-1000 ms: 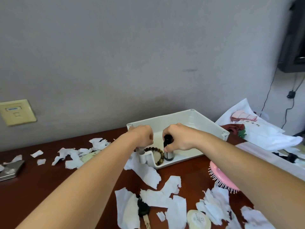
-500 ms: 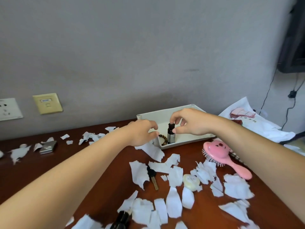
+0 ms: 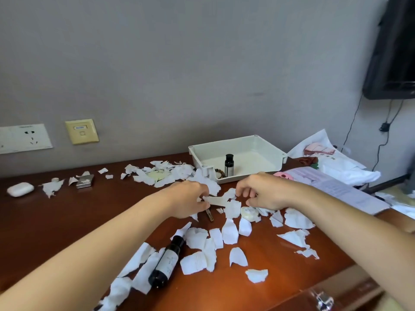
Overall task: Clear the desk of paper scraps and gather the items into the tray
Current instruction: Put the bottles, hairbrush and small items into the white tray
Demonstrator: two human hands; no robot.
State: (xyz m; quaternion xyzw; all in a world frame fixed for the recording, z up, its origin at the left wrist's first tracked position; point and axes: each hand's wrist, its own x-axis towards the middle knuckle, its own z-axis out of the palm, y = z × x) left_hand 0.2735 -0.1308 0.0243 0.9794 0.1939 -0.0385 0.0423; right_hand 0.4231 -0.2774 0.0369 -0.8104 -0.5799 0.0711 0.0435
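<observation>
Grey wall backs a reddish-brown wooden desk (image 3: pixel 45 221) littered with torn white paper scraps (image 3: pixel 229 232), thickest in the middle and out towards 11 o'clock. At 1 o'clock from the hands, close to the wall, sits the off-white rectangular plastic tray (image 3: pixel 247 147). Inside it, near the front left corner, a small dark glass bottle with a black cap (image 3: pixel 228 165) stands upright, and a brown beaded bracelet (image 3: pixel 219 173) lies just beside it at its 8 o'clock. The left hand (image 3: pixel 190 202) is curled, its fingertips pinching a long white paper strip (image 3: pixel 215 200) (the strip runs across towards the other hand). At its 5 o'clock a narrow key-like blade (image 3: pixel 210 216) pokes out. The right hand (image 3: pixel 266 193) hangs over the scraps with its fingers bent, and whether it grips any of them cannot be told. At its 7 o'clock lies a round cream-coloured tin (image 3: pixel 249 213). A large dark bottle with a pale label (image 3: pixel 167 263) lies on its side at the desk's 7 o'clock, partly on scraps. Out at 9 to 10 o'clock are a white rounded earbud case (image 3: pixel 20 189) and a small silver metal box (image 3: pixel 84 181), well apart. A pink plastic hairbrush (image 3: pixel 282 175) peeks out behind the right wrist, and a printed white sheet (image 3: pixel 332 187) lies at 3 o'clock.
</observation>
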